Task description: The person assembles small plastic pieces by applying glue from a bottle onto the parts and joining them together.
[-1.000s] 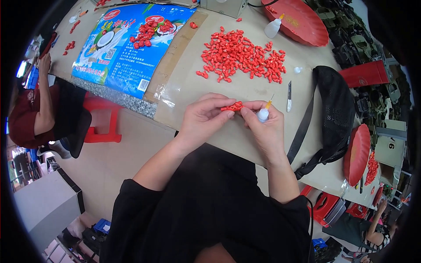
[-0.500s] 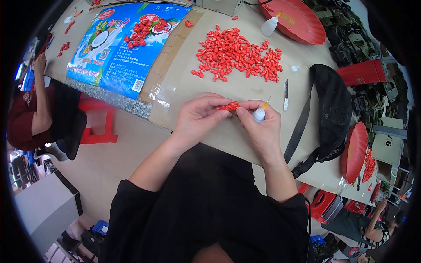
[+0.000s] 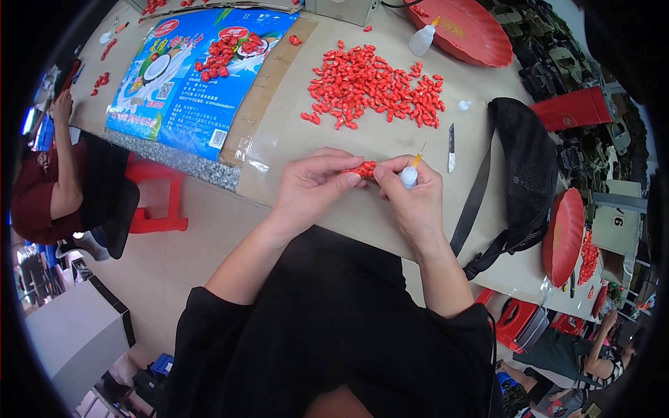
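Observation:
My left hand [image 3: 311, 188] is closed, thumb and fingertips pinching a small cluster of glossy red knobbly pieces [image 3: 363, 168]. My right hand [image 3: 418, 202] meets it from the other side, its thumb and index fingertip pressed at the cluster's right end. Tucked in the fingers of that same hand is a small white squeeze bottle [image 3: 409, 178] with a yellow needle tip pointing up. Fingers partly cover the cluster, so how its pieces join cannot be made out. Beyond both hands lies a heap of loose red pieces [image 3: 355, 83].
A blue printed sheet [image 3: 188, 125] bearing red clusters lies left. A knife [image 3: 451, 150], a black mesh bag [image 3: 519, 174] and a small white cap [image 3: 463, 106] lie right. Behind stand another squeeze bottle [image 3: 420, 42] and a red tray [image 3: 481, 52]. A person [image 3: 56, 174] sits at left.
The whole view has shifted slightly. Both hands keep nearly the same pose around the red cluster, and the squeeze bottle stays in my right hand.

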The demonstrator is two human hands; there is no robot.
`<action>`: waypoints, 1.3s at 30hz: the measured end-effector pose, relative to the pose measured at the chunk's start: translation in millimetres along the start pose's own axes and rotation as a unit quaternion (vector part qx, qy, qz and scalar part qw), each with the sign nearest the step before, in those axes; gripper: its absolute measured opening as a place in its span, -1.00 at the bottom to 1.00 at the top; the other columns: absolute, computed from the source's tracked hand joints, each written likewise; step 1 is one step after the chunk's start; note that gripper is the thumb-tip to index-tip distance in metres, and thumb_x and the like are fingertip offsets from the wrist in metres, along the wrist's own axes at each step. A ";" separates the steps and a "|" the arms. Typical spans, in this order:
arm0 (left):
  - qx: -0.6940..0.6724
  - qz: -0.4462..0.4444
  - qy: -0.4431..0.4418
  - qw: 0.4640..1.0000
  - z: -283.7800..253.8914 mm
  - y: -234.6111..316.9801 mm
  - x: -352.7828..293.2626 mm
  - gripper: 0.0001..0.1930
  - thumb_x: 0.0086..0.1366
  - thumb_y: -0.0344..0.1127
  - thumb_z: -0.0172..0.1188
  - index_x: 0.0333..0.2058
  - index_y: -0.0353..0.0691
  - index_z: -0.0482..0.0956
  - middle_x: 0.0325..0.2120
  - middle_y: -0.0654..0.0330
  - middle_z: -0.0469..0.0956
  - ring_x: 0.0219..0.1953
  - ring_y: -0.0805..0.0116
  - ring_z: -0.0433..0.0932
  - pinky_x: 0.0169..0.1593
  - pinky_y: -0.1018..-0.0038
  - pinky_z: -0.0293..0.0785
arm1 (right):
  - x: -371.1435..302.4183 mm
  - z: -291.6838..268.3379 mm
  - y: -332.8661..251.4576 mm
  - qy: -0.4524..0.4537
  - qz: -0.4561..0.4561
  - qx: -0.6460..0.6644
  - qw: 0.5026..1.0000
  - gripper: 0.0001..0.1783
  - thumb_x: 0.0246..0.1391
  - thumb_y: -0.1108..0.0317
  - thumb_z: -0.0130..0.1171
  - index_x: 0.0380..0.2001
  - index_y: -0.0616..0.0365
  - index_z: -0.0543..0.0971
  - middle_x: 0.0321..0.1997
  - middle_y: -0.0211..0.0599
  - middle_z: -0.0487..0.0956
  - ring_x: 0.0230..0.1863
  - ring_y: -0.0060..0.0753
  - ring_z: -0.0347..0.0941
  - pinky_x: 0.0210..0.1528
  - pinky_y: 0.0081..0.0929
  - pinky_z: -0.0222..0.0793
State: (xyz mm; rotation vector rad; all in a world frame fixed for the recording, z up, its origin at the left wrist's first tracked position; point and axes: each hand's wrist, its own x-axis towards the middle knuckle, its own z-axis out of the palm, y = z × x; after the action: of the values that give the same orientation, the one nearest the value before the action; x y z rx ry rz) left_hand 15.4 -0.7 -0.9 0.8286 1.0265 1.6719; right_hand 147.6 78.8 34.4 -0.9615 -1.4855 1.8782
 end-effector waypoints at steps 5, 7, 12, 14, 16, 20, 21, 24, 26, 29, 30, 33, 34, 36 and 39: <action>-0.008 -0.004 0.031 0.999 -0.4 1.3 2.2 -0.81 0.07 -0.60 0.05 -0.29 -0.38 0.47 -0.32 0.11 0.42 -0.31 0.36 0.48 -0.20 0.52 0.46 | 4.2 -6.7 9.5 0.016 0.021 -0.002 1.000 -0.93 -0.11 0.48 0.09 -0.52 0.27 0.46 -0.60 -0.41 0.46 -0.58 -0.71 0.33 -0.51 -0.76 0.23; -0.002 0.002 0.031 1.000 -2.8 -1.3 1.3 -0.81 0.08 -0.57 0.04 -0.27 -0.37 0.46 -0.34 0.11 0.44 -0.33 0.36 0.48 -0.20 0.51 0.44 | 4.8 -6.1 8.4 0.036 0.022 0.001 0.999 -0.93 -0.11 0.47 0.09 -0.53 0.26 0.47 -0.62 -0.45 0.44 -0.60 -0.74 0.29 -0.53 -0.77 0.19; -0.067 -0.041 0.047 0.996 -3.6 3.0 2.0 -0.77 0.12 -0.52 0.01 -0.20 -0.37 0.40 -0.34 0.09 0.46 -0.34 0.36 0.48 -0.22 0.51 0.43 | 8.4 -3.2 5.4 0.046 0.037 -0.080 0.995 -0.89 -0.14 0.44 0.11 -0.59 0.27 0.48 -0.66 -0.44 0.43 -0.61 -0.67 0.31 -0.57 -0.69 0.20; -0.076 -0.044 0.044 0.995 -4.5 3.2 2.7 -0.76 0.14 -0.50 0.00 -0.18 -0.37 0.38 -0.34 0.08 0.46 -0.34 0.36 0.48 -0.23 0.50 0.43 | 10.6 -6.0 11.3 0.079 -0.099 -0.264 0.956 -0.86 -0.21 0.41 0.13 -0.63 0.28 0.47 -0.66 -0.27 0.45 -0.62 -0.41 0.38 -0.54 -0.52 0.25; -0.107 -0.041 0.038 0.993 -7.1 1.7 2.9 -0.76 0.15 -0.50 -0.02 -0.17 -0.36 0.35 -0.34 0.09 0.46 -0.33 0.34 0.47 -0.23 0.47 0.43 | 10.5 -6.3 8.1 0.073 -0.093 -0.314 0.942 -0.85 -0.23 0.40 0.14 -0.64 0.29 0.47 -0.65 -0.19 0.45 -0.60 -0.28 0.38 -0.52 -0.45 0.26; -0.131 -0.041 0.035 0.990 -8.7 2.8 3.2 -0.77 0.16 -0.49 -0.03 -0.18 -0.36 0.35 -0.34 0.10 0.46 -0.32 0.33 0.46 -0.23 0.45 0.43 | 9.4 -4.6 0.8 0.088 -0.081 -0.411 0.904 -0.81 -0.25 0.36 0.15 -0.66 0.30 0.45 -0.63 -0.09 0.44 -0.58 -0.08 0.37 -0.50 -0.34 0.26; -0.139 -0.043 0.032 0.989 -9.4 2.3 3.1 -0.78 0.16 -0.49 -0.04 -0.18 -0.36 0.35 -0.33 0.11 0.45 -0.32 0.34 0.46 -0.24 0.45 0.42 | 9.5 -5.5 0.4 0.088 -0.082 -0.412 0.903 -0.81 -0.25 0.36 0.15 -0.66 0.30 0.45 -0.63 -0.09 0.44 -0.58 -0.08 0.37 -0.50 -0.34 0.26; -0.149 -0.045 0.025 0.987 -9.8 2.1 3.5 -0.79 0.17 -0.48 -0.05 -0.19 -0.36 0.35 -0.33 0.13 0.45 -0.33 0.35 0.45 -0.26 0.46 0.42 | 9.7 -11.4 -2.4 0.112 -0.085 -0.438 0.888 -0.80 -0.24 0.34 0.15 -0.67 0.29 0.44 -0.63 -0.10 0.44 -0.60 -0.14 0.37 -0.52 -0.36 0.25; -0.152 -0.046 0.020 0.987 -9.1 2.7 3.6 -0.79 0.18 -0.47 -0.06 -0.19 -0.36 0.35 -0.33 0.13 0.44 -0.34 0.36 0.45 -0.27 0.47 0.41 | 9.5 -16.1 -5.1 0.088 -0.016 -0.357 0.930 -0.79 -0.20 0.33 0.13 -0.61 0.27 0.42 -0.68 -0.21 0.42 -0.65 -0.31 0.36 -0.55 -0.43 0.23; -0.139 -0.050 0.024 0.989 -9.1 4.0 3.4 -0.79 0.19 -0.46 -0.07 -0.19 -0.36 0.35 -0.32 0.13 0.44 -0.35 0.37 0.44 -0.29 0.49 0.41 | 9.2 -23.1 -6.0 0.085 0.008 -0.243 0.966 -0.78 -0.15 0.32 0.08 -0.47 0.26 0.38 -0.68 -0.35 0.38 -0.62 -0.51 0.33 -0.54 -0.52 0.22; -0.137 -0.052 0.025 0.989 -8.9 4.0 3.6 -0.79 0.19 -0.45 -0.08 -0.19 -0.36 0.35 -0.32 0.13 0.44 -0.35 0.37 0.44 -0.29 0.50 0.40 | 9.1 -27.1 -4.6 0.089 0.005 -0.244 0.966 -0.78 -0.15 0.32 0.08 -0.47 0.26 0.38 -0.68 -0.35 0.38 -0.62 -0.51 0.33 -0.54 -0.52 0.22; -0.131 -0.054 0.025 0.990 -9.4 4.5 3.2 -0.79 0.20 -0.43 -0.08 -0.19 -0.35 0.35 -0.31 0.13 0.44 -0.36 0.39 0.44 -0.31 0.52 0.40 | 9.1 -34.9 -4.5 0.060 -0.017 -0.192 0.979 -0.73 -0.12 0.34 0.04 -0.34 0.26 0.31 -0.57 -0.37 0.37 -0.54 -0.60 0.32 -0.49 -0.59 0.22; -0.125 -0.057 0.027 0.990 -9.3 4.4 3.6 -0.79 0.21 -0.43 -0.09 -0.18 -0.35 0.35 -0.31 0.13 0.44 -0.36 0.40 0.43 -0.33 0.53 0.39 | 8.0 -34.3 -7.5 0.052 0.001 -0.142 0.988 -0.75 -0.08 0.37 0.00 -0.30 0.23 0.31 -0.50 -0.37 0.37 -0.46 -0.60 0.31 -0.43 -0.63 0.20; -0.128 -0.056 0.025 0.990 -10.1 2.5 3.5 -0.78 0.21 -0.42 -0.09 -0.18 -0.35 0.35 -0.31 0.13 0.43 -0.37 0.40 0.43 -0.34 0.53 0.39 | 5.8 -33.3 -9.8 0.041 0.018 -0.092 0.995 -0.76 -0.05 0.40 -0.04 -0.26 0.20 0.30 -0.43 -0.37 0.37 -0.39 -0.61 0.30 -0.37 -0.68 0.18; -0.136 -0.059 0.023 0.989 -8.5 5.2 3.6 -0.78 0.21 -0.41 -0.08 -0.18 -0.35 0.35 -0.32 0.13 0.44 -0.38 0.43 0.43 -0.35 0.55 0.38 | 3.4 -32.7 -10.4 0.011 -0.015 -0.030 0.999 -0.70 -0.03 0.39 -0.01 -0.19 0.24 0.33 -0.38 -0.34 0.39 -0.40 -0.55 0.36 -0.37 -0.64 0.24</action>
State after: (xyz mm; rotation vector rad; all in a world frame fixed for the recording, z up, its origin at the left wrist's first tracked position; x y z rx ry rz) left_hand 4.9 -0.3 0.5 0.5425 0.8375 1.6887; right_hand 171.9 102.7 39.5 -0.9788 -1.5427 1.8052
